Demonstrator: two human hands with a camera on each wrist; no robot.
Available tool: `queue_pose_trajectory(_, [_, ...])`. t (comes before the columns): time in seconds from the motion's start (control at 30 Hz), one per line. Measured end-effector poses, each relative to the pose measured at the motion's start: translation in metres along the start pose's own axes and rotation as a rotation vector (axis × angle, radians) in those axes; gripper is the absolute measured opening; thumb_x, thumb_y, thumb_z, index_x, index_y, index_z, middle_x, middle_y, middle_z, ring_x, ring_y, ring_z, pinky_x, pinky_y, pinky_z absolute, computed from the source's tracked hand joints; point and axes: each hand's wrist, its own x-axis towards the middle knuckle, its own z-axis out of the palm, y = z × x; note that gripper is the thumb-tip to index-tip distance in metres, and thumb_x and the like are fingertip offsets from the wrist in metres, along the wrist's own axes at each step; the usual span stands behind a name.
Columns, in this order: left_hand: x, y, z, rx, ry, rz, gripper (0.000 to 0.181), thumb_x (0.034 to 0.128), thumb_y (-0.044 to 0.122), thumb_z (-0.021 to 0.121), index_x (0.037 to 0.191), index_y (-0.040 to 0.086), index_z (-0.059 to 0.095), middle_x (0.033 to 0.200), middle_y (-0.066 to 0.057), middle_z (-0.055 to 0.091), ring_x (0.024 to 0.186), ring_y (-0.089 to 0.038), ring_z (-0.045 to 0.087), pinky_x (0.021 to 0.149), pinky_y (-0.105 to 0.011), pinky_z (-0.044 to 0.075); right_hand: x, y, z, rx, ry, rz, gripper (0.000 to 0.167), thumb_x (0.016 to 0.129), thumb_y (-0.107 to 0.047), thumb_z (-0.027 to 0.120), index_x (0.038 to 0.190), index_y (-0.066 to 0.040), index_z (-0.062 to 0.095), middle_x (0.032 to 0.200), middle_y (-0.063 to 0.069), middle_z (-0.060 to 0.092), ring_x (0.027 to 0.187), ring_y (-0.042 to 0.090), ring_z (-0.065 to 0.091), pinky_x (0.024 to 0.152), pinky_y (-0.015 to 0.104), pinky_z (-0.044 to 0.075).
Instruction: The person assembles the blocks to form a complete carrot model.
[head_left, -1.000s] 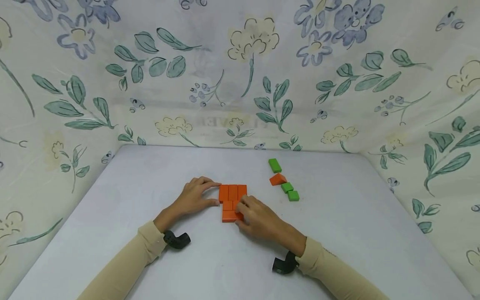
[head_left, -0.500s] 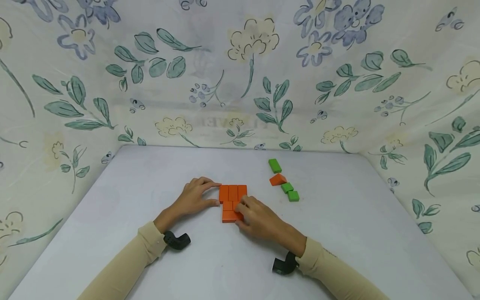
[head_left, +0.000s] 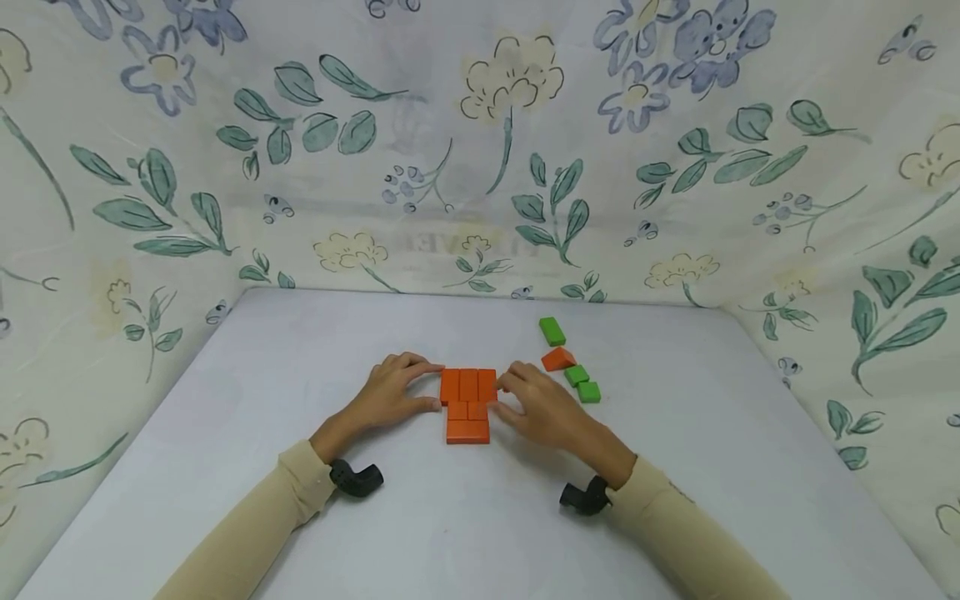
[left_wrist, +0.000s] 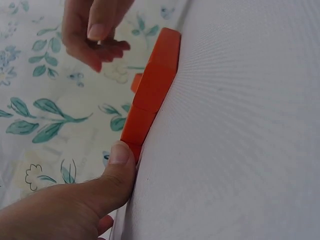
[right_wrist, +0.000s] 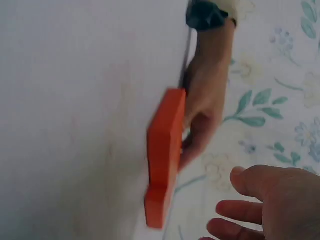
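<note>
My left hand [head_left: 386,394], thumb and fingers spread, touches the left side of the packed orange blocks [head_left: 468,408] on the table [head_left: 450,525]; my right hand [head_left: 543,408], fingers parted, hovers beside their right edge.

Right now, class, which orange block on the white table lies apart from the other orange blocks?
The orange wedge-shaped block, among the three green rectangular blocks; the other orange blocks lie together in one flat group.

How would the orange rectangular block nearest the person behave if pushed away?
The orange rectangular block would probably slide rather than tip, lying flat and low. Its crisp edges suggest it is stiff. It would likely shove the two smaller orange rectangular blocks behind it, which look flush against it.
</note>
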Motion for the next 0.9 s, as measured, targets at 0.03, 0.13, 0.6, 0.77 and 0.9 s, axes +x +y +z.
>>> queue_pose_trajectory(0.03, [0.000, 0.000, 0.000, 0.000, -0.001, -0.002, 0.062, 0.0824, 0.047, 0.079, 0.137, 0.023, 0.062, 0.133, -0.009, 0.057, 0.122, -0.032, 0.050, 0.091, -0.048, 0.037, 0.003, 0.010, -0.006, 0.011, 0.019, 0.025, 0.024, 0.094, -0.023, 0.071, 0.111, -0.006, 0.069, 0.100, 0.005, 0.064, 0.091, 0.016, 0.059, 0.079, 0.029, 0.055])
queue_pose_trajectory(0.13, [0.000, -0.001, 0.002, -0.002, -0.005, -0.008, 0.062, 0.0825, 0.047, 0.078, 0.137, 0.023, 0.062, 0.134, -0.009, 0.057, 0.122, -0.031, 0.049, 0.091, -0.048, 0.037, 0.011, 0.049, -0.022, 0.050, 0.030, 0.135, 0.021, 0.095, -0.014, 0.068, 0.112, -0.002, 0.068, 0.101, 0.010, 0.066, 0.092, 0.022, 0.061, 0.080, 0.035, 0.055])
queue_pose_trajectory(0.6, [-0.006, -0.001, 0.007, -0.016, -0.013, -0.010, 0.062, 0.0826, 0.047, 0.079, 0.136, 0.021, 0.062, 0.134, -0.008, 0.057, 0.123, -0.030, 0.049, 0.092, -0.048, 0.036, 0.015, 0.128, -0.031, 0.173, -0.342, 0.293, 0.033, 0.096, -0.024, 0.068, 0.121, -0.004, 0.057, 0.118, 0.016, 0.065, 0.097, 0.024, 0.062, 0.083, 0.036, 0.054])
queue_pose_trajectory(0.77, [-0.003, -0.004, 0.006, -0.008, -0.009, -0.005, 0.062, 0.0831, 0.049, 0.078, 0.137, 0.022, 0.062, 0.135, -0.007, 0.056, 0.125, -0.031, 0.048, 0.092, -0.046, 0.036, 0.019, 0.124, -0.039, 0.200, -0.289, 0.270, 0.032, 0.095, -0.024, 0.070, 0.117, -0.008, 0.052, 0.111, 0.015, 0.067, 0.090, 0.022, 0.061, 0.077, 0.033, 0.054])
queue_pose_trajectory(0.9, [-0.001, -0.004, 0.003, -0.008, -0.011, -0.007, 0.062, 0.0829, 0.049, 0.078, 0.137, 0.022, 0.062, 0.136, -0.008, 0.056, 0.126, -0.032, 0.047, 0.092, -0.046, 0.035, 0.016, 0.117, -0.038, 0.255, -0.133, 0.241, 0.031, 0.091, -0.019, 0.074, 0.113, -0.007, 0.055, 0.107, 0.014, 0.066, 0.090, 0.024, 0.059, 0.079, 0.035, 0.053])
